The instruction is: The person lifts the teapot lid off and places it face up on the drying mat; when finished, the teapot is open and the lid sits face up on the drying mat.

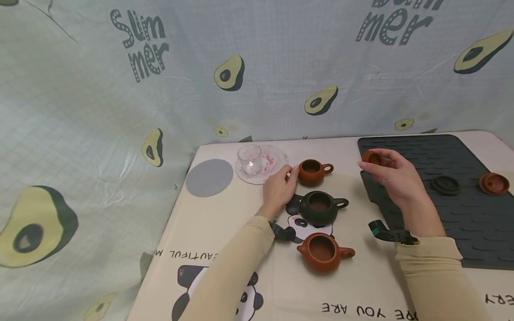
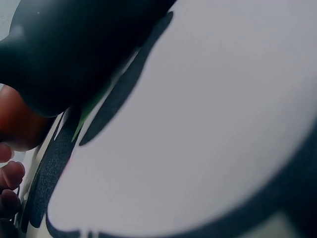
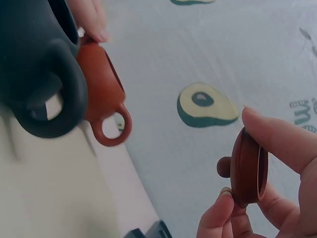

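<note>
In the head view, my left hand is at the spout side of the farthest reddish-brown clay teapot, fingertips gripping it there. That teapot stands lidless, handle to the right. My right hand is raised over the left edge of a dark mat and pinches a reddish-brown teapot lid between thumb and fingers. The right wrist view shows the lid on edge, its round knob facing left. Nearer me stand a dark green-black teapot and another reddish-brown teapot, both lidless.
On the dark ridged mat at right lie a dark lid and a reddish-brown lid. A clear glass cup stands on a patterned round coaster, with a grey disc to its left. A printed curtain hangs behind.
</note>
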Available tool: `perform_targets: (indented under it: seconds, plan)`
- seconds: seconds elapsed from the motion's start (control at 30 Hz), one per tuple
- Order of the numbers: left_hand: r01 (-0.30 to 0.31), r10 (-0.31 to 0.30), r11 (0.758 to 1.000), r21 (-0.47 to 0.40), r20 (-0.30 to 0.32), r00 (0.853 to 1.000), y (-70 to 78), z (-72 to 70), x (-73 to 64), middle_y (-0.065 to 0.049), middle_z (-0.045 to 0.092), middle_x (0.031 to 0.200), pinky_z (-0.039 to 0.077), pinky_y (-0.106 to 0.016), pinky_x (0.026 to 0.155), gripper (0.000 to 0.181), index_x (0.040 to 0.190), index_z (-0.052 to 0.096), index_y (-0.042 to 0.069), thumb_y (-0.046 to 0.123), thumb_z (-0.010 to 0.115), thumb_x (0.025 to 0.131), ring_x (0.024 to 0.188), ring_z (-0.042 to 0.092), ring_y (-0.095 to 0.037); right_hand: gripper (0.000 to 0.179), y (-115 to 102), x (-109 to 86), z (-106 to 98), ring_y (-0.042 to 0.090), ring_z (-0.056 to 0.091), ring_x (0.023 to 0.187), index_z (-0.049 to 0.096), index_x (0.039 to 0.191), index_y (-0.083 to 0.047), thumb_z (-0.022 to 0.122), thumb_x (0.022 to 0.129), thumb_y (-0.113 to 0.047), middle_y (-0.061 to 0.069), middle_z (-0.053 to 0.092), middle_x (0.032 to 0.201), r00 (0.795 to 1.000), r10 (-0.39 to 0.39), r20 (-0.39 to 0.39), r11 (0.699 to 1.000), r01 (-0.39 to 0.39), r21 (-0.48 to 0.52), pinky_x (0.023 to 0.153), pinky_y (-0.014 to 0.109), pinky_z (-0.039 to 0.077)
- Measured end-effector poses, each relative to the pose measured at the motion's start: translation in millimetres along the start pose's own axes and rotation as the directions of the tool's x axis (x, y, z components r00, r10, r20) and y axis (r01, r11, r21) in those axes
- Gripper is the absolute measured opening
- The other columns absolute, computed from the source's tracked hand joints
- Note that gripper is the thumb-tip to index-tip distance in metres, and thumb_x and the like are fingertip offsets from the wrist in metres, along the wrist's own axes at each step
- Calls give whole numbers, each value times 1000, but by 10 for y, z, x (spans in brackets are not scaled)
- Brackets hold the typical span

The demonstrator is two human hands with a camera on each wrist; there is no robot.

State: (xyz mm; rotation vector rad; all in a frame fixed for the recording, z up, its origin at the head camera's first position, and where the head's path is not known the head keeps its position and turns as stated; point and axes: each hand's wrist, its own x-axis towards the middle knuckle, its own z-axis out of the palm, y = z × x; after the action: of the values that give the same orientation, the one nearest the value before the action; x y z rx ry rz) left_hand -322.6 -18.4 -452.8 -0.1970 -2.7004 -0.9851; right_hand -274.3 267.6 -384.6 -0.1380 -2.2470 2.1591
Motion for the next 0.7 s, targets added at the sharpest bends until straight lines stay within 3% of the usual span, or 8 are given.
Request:
perform_targets:
  seconds: [0.07, 0.13, 0.3, 0.4, 0.53, 0.7]
  plan:
    - [-3, 3, 1000, -2, -4, 1000, -3, 0, -1, 4, 55, 69, 36, -34, 63, 38, 96, 66, 24, 52, 42, 106, 68, 54, -20, 49, -2, -1, -32, 16, 52, 103, 55, 129, -24, 83, 88, -22, -2, 50, 121, 1000, 9, -10, 999, -9, 31, 78, 20, 46]
    - [-6, 6, 1000, -1, -6, 1000, -7, 4, -2, 4, 55, 69, 36, -34, 63, 38, 96, 66, 24, 52, 42, 106, 68, 54, -19, 51, 1, 1, -62, 15, 52, 103, 55, 131, -24, 83, 89, -26, -4, 50, 121, 999, 15, -29, 1000, -15, -9, 78, 20, 46]
    - [-6, 6, 1000, 3, -5, 1000, -10, 8, -5, 5, 55, 69, 36, -33, 64, 38, 96, 66, 24, 52, 42, 106, 68, 54, -19, 64, 29, 1, -132, 10, 51, 103, 49, 142, -21, 80, 89, -40, -8, 50, 121, 996, 19, -91, 978, -38, -207, 81, 20, 47]
    - [-1, 1, 1000, 2, -3, 1000, -11, 8, -6, 5, 55, 69, 35, -33, 64, 38, 96, 66, 24, 52, 42, 106, 68, 54, -19, 72, 55, -9, -182, 9, 50, 103, 45, 148, -16, 78, 90, -43, -8, 49, 121, 993, 24, -119, 963, -55, -263, 84, 24, 47]
    - [-2, 2, 1000, 4, 0, 1000, -4, 3, -6, 4, 55, 69, 35, -33, 64, 38, 96, 66, 24, 52, 42, 106, 69, 54, -19, 75, 81, -20, -240, 9, 49, 102, 43, 151, -13, 76, 91, -45, -9, 48, 122, 986, 39, -164, 957, -84, -277, 89, 33, 43]
    - [-5, 5, 1000, 4, -1, 1000, 9, -8, -3, 5, 55, 70, 35, -32, 64, 38, 97, 66, 24, 52, 42, 106, 69, 54, -19, 63, 98, -18, -294, 6, 49, 99, 48, 145, -18, 75, 93, -42, -13, 48, 117, 978, 43, -204, 959, -98, -265, 90, 34, 42]
